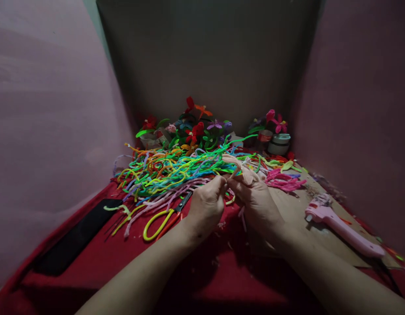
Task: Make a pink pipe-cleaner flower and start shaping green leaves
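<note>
My left hand (205,204) and my right hand (259,205) meet over the middle of the table, fingers pinched together. Between them is a pale pink pipe-cleaner flower (249,176), its looped petals rising above my right fingers. The left fingertips close on its near end, though the exact grip is hidden. Just behind lies a heap of loose pipe cleaners (176,168) in green, yellow, blue, orange and pink. Scissors with yellow and orange handles (158,225) lie left of my left hand, blades partly under the heap.
A pink glue gun (347,229) rests on a cardboard sheet (296,223) at the right, near bright pink pipe-cleaner loops (284,180). A black flat object (79,236) lies left. Finished pipe-cleaner flowers (196,131) and a lidded jar (279,144) stand at the back.
</note>
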Available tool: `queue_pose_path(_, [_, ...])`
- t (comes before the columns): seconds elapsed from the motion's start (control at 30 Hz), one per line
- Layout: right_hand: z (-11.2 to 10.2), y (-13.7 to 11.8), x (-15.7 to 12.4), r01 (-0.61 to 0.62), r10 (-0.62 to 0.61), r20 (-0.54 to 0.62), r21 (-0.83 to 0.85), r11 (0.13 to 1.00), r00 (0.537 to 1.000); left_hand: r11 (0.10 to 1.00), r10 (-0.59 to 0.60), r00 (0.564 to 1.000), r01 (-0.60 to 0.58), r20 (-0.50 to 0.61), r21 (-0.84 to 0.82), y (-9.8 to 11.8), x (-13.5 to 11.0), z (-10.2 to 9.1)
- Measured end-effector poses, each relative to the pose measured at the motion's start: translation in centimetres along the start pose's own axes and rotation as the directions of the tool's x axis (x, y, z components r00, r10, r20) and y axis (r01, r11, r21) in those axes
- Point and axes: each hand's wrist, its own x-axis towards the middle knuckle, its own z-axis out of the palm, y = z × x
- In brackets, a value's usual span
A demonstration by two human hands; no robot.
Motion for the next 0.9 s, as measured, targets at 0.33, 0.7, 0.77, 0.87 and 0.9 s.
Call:
queue_pose_path(0.33, [-0.5, 0.3, -0.2, -0.105, 0.103, -0.040, -0.047, 0.993, 0.994, 0.670, -0.292, 0.916, 0.401, 0.275, -0.625, 0.4, 0.9, -1.1])
queue_pose_path(0.7, [-1.6, 1.5, 0.2, -0.317, 0.301, 0.102, 0.214, 0.924, 0.948, 0.140, -0.128, 0.767, 0.642, 0.629, -0.754, -0.5, 0.9, -1.6])
queue_pose_path(0.77, [-1.5, 1.4, 0.1, -0.339, 0.317, 0.122, 0.264, 0.903, 0.940, 0.116, -0.092, 0.750, 0.661, 0.655, -0.741, -0.6, 1.0, -1.8])
queue_pose_path(0.87, [-1.4, 1.2, 0.1, -0.308, 0.303, 0.065, 0.285, 0.908, 0.951, 0.168, -0.087, 0.748, 0.662, 0.658, -0.730, -0.4, 1.0, -1.8])
queue_pose_path(0.9, [-1.4, 1.2, 0.1, -0.305, 0.308, 0.035, 0.282, 0.910, 0.951, 0.216, -0.108, 0.760, 0.648, 0.641, -0.731, -0.2, 1.1, -1.8])
